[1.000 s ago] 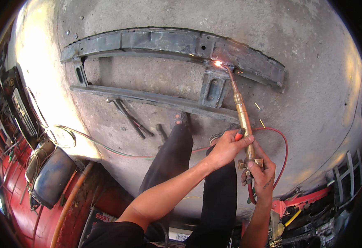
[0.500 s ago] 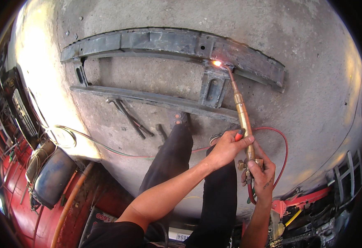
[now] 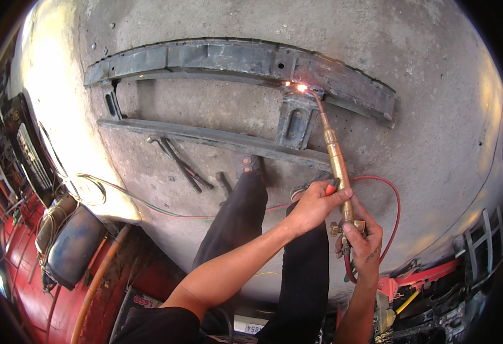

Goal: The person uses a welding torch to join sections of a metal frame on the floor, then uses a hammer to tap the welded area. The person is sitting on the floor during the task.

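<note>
A long brass gas torch (image 3: 335, 157) is held in both hands, its thin bent tip up against the joint of a dark curved metal beam (image 3: 228, 58) and a bracket (image 3: 295, 125). Bright orange glow and sparks show at that joint. My left hand (image 3: 316, 205) closes round the torch's barrel, and a small red and black object (image 3: 332, 186) sticks up from the same fist; its kind is unclear. Lower down, my right hand (image 3: 364, 241) wraps the torch's valve end, thumb by the brass knobs. A straight metal bar (image 3: 200, 135) runs along the near side of the brackets.
Pliers-like long-handled tongs (image 3: 178, 161) and a hammer-like tool (image 3: 224, 182) lie on the concrete floor. A red hose (image 3: 399, 202) loops right of the torch. My shoe (image 3: 248, 165) is close to the bar. Red vehicle parts (image 3: 39, 269) and a dark tank (image 3: 78, 246) stand left.
Sparks now spread left from the torch tip, with an extra glowing spot on the joint and a small one farther left along the beam. Both hands and the torch stay almost still.
</note>
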`<state>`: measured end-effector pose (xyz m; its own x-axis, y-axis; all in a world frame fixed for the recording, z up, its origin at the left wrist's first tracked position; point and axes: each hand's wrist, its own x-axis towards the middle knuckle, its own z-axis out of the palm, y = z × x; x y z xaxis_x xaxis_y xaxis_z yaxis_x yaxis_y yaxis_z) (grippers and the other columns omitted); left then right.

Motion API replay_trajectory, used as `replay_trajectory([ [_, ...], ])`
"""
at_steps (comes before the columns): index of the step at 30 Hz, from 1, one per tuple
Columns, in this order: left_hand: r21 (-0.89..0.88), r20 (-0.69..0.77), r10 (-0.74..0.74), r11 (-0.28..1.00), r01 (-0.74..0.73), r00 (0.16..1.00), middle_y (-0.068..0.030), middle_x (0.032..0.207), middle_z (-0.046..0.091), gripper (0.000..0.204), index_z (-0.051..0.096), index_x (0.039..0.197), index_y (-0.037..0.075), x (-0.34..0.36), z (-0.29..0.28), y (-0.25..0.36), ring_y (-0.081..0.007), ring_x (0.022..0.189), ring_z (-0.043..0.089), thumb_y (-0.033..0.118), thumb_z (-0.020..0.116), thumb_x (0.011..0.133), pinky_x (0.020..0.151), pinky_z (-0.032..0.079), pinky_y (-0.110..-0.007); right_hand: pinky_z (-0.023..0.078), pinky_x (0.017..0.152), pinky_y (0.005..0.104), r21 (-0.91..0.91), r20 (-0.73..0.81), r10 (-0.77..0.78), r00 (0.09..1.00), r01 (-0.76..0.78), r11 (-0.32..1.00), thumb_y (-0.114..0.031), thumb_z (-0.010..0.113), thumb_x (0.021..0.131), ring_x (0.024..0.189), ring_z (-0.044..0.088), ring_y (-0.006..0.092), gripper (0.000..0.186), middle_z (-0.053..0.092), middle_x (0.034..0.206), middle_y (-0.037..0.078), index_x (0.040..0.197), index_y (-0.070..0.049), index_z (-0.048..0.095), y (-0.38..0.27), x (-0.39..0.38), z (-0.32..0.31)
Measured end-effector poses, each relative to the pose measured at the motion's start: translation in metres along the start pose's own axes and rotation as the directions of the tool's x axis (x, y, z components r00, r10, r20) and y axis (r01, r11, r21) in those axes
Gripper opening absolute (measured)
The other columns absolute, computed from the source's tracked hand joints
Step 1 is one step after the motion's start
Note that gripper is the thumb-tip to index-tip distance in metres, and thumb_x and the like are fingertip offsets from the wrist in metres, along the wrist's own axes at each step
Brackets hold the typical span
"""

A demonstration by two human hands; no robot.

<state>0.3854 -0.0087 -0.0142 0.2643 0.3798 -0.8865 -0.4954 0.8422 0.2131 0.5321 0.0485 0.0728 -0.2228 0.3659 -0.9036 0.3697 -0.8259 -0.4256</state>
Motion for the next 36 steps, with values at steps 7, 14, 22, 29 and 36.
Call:
replay_trajectory([
  [7, -0.054, 0.002, 0.080, 0.995, -0.080, 0.997, 0.0057, 0.065, 0.049, 0.038, 0.064, 0.094, 0.003, 0.0010, 0.0016, -0.0030, -0.0032, 0.053, 0.039, 0.041, 0.067, 0.101, 0.047, 0.028, -0.025, 0.049, 0.049, 0.0257, -0.011, -0.012, 0.004, 1.000, -0.004, 1.000, -0.007, 0.063, 0.092, 0.056, 0.060, 0.0122, 0.059, 0.065, 0.084, 0.007, 0.150, -0.004, 0.049, -0.0011, -0.0004, 0.0015],
  [14, -0.068, 0.015, 0.048, 0.997, -0.047, 0.999, 0.0063, 0.065, 0.048, 0.037, 0.064, 0.095, 0.004, -0.0009, -0.0002, 0.0006, -0.0030, 0.054, 0.038, 0.040, 0.066, 0.101, 0.047, 0.027, -0.025, 0.049, 0.049, 0.0251, -0.016, -0.025, 0.013, 1.000, -0.013, 1.000, -0.003, 0.062, 0.092, 0.057, 0.060, 0.0112, 0.058, 0.066, 0.087, 0.007, 0.149, -0.004, 0.051, -0.0053, -0.0017, 0.0047],
  [22, -0.063, 0.011, 0.057, 0.996, -0.057, 0.998, 0.0070, 0.065, 0.047, 0.036, 0.064, 0.094, 0.004, -0.0013, -0.0010, 0.0012, -0.0029, 0.054, 0.037, 0.039, 0.066, 0.101, 0.047, 0.027, -0.025, 0.049, 0.050, 0.0257, -0.034, -0.035, 0.002, 0.999, -0.003, 0.999, 0.002, 0.057, 0.089, 0.057, 0.060, 0.0116, 0.061, 0.066, 0.087, 0.008, 0.149, -0.004, 0.051, -0.0049, -0.0004, 0.0080],
  [29, -0.061, 0.008, 0.090, 0.994, -0.089, 0.996, 0.0064, 0.065, 0.049, 0.036, 0.065, 0.094, 0.004, 0.0001, -0.0002, -0.0027, -0.0028, 0.055, 0.039, 0.039, 0.067, 0.101, 0.048, 0.029, -0.025, 0.049, 0.046, 0.0264, -0.051, -0.036, 0.001, 0.999, -0.003, 0.999, -0.010, 0.057, 0.091, 0.052, 0.059, 0.0129, 0.061, 0.069, 0.083, 0.014, 0.150, 0.002, 0.046, -0.0018, 0.0014, 0.0072],
  [36, -0.045, 0.010, 0.087, 0.995, -0.086, 0.996, 0.0065, 0.066, 0.049, 0.035, 0.066, 0.094, 0.003, -0.0022, 0.0001, 0.0015, -0.0029, 0.056, 0.039, 0.038, 0.067, 0.101, 0.048, 0.029, -0.025, 0.050, 0.050, 0.0252, 0.053, -0.014, 0.000, 1.000, 0.001, 0.999, -0.008, 0.062, 0.093, 0.057, 0.060, 0.0117, 0.058, 0.067, 0.087, 0.011, 0.149, 0.000, 0.049, -0.0009, -0.0012, 0.0050],
])
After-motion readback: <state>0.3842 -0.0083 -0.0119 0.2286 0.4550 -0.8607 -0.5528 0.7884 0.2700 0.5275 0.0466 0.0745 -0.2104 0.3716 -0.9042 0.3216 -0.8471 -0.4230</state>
